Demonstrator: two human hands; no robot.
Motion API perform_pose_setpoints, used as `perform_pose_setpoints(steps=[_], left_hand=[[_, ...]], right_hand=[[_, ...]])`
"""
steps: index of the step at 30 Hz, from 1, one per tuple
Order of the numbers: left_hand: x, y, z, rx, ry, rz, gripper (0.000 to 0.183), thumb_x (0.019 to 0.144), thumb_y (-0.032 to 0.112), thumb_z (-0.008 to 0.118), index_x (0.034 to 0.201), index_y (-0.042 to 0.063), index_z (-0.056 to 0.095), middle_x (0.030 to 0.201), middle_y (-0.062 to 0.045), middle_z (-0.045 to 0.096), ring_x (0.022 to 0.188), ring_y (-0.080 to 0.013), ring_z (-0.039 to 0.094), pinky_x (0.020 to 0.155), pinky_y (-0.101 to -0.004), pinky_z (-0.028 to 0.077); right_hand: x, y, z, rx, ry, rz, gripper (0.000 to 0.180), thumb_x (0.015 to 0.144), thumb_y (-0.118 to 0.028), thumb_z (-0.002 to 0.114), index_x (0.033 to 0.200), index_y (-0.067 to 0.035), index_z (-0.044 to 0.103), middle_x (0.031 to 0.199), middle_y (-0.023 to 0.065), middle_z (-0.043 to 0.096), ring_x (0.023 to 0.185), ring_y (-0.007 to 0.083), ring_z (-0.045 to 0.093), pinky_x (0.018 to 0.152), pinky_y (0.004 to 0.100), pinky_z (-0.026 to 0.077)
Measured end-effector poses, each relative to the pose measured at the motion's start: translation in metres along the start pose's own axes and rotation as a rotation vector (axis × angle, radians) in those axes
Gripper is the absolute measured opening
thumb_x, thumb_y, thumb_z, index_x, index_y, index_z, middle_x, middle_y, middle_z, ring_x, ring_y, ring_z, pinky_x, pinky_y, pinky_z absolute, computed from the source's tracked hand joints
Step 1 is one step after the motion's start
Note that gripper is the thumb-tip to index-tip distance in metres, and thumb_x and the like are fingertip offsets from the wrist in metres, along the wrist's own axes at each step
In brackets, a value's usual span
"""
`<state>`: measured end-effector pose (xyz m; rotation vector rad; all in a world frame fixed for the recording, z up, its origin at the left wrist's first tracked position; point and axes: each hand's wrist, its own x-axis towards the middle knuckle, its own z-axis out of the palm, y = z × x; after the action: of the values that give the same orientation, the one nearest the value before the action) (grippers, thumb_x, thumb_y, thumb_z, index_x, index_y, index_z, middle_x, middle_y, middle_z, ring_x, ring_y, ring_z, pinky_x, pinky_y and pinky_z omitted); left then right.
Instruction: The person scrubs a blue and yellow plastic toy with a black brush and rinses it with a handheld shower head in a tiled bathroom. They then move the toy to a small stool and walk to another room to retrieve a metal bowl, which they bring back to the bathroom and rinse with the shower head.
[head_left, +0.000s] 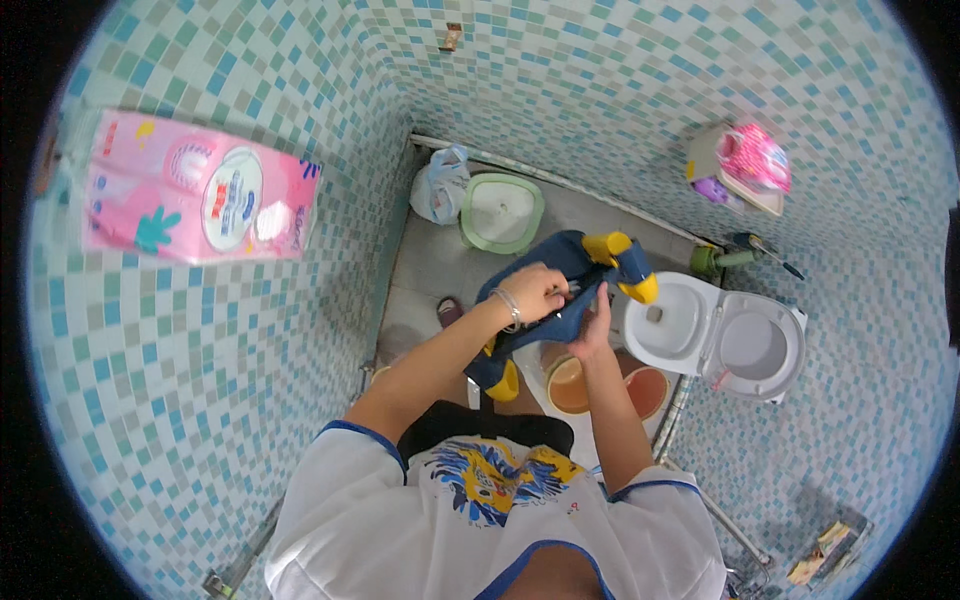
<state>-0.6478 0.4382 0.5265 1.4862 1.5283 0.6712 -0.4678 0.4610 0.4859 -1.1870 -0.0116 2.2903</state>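
A dark blue plastic item with yellow end pieces, possibly an upturned stool, is held at a slant in front of me. My right hand grips its lower right side, with the thumb up along the edge. Over its hollow middle lies my left hand, fingers bent, wearing a bracelet at the wrist. Small shiny bits show beside those fingertips; whether they are pinched cannot be told. The far yellow end is close to the open toilet bowl in this view, and the near one points towards my lap.
A pale green bin and a tied plastic bag stand in the far corner. Two basins sit near my right forearm. A toilet brush in a green holder is behind the toilet. A pink package hangs at left; a slipper lies below.
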Motion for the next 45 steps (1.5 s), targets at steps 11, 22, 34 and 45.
perform_pose_setpoints(steps=[11,22,34,45], left_hand=[[0.056,-0.474,-0.024,-0.481,0.294,-0.899,0.055,0.07,0.034,0.069,0.113,0.002,0.058,0.114,-0.011,0.059,0.104,-0.0261,0.055,0.09,-0.0368,0.042],[0.078,-0.539,-0.004,-1.214,0.77,-1.086,0.036,0.079,0.027,0.061,0.108,0.005,0.058,0.107,-0.011,0.059,0.099,-0.0244,0.054,0.087,-0.041,0.038],[-0.096,-0.529,0.011,-0.797,0.714,-1.016,0.03,0.078,0.016,0.064,0.105,0.004,0.064,0.104,-0.009,0.063,0.096,-0.0201,0.056,0.085,-0.0335,0.042],[-0.228,-0.529,0.065,0.26,-0.095,-0.982,0.027,0.084,0.024,0.05,0.092,0.005,0.067,0.098,-0.015,0.065,0.09,-0.0297,0.063,0.078,-0.0412,0.05]], right_hand=[[0.05,0.01,0.028,0.061,0.214,-0.211,0.071,0.082,-0.064,0.046,0.128,-0.01,0.042,0.121,0.0146,0.051,0.11,0.0328,0.05,0.096,0.0485,0.039],[0.092,0.016,0.029,0.029,0.408,-0.368,0.077,0.08,-0.069,0.04,0.135,-0.016,0.036,0.134,0.0086,0.043,0.123,0.0308,0.04,0.103,0.0481,0.031],[0.097,0.016,0.045,0.074,0.251,-0.318,0.075,0.082,-0.067,0.039,0.137,-0.018,0.032,0.137,0.0091,0.039,0.125,0.0321,0.038,0.104,0.0529,0.029],[0.105,0.022,0.113,0.031,0.21,-0.215,0.076,0.074,-0.065,0.056,0.118,-0.004,0.05,0.12,0.0145,0.052,0.112,0.0298,0.049,0.101,0.0459,0.033]])
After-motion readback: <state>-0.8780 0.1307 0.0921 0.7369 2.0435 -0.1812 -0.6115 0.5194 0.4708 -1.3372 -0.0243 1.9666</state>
